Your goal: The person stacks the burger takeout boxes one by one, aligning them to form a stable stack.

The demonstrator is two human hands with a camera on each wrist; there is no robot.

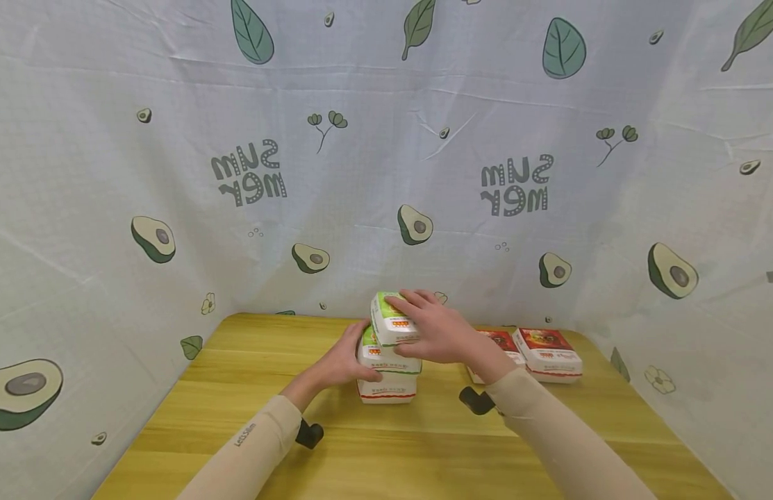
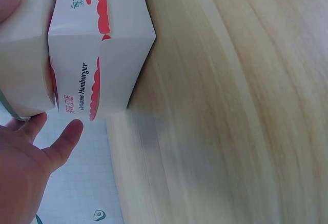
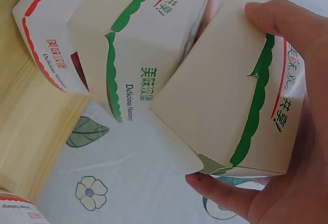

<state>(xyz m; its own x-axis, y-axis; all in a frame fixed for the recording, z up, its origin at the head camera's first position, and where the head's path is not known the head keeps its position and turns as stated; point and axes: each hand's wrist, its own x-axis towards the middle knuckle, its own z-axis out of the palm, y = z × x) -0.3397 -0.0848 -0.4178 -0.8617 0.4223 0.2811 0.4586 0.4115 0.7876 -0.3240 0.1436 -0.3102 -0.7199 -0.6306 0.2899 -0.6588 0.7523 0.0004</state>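
Note:
My right hand (image 1: pixel 441 333) grips a green-trimmed hamburger box (image 1: pixel 383 332), thumb on one side and fingers on the other. In the right wrist view this box (image 3: pixel 220 90) is tilted, close over a second green-trimmed hamburger box (image 3: pixel 130 39). The second box sits on a red-trimmed hamburger box (image 1: pixel 387 391), which stands on the table. From the left side my left hand (image 1: pixel 341 361) holds the second box, its thumb along the front and fingers toward the back. In the left wrist view, fingertips are near the end of the red-trimmed box (image 2: pixel 115 55).
Two more hamburger boxes with red lids, one (image 1: pixel 549 354) beside the other (image 1: pixel 501 342), stand at the right of the wooden table (image 1: pixel 417 451). The right forearm passes in front of them. A white cloth (image 1: pixel 361 173) with avocado prints hangs behind the table.

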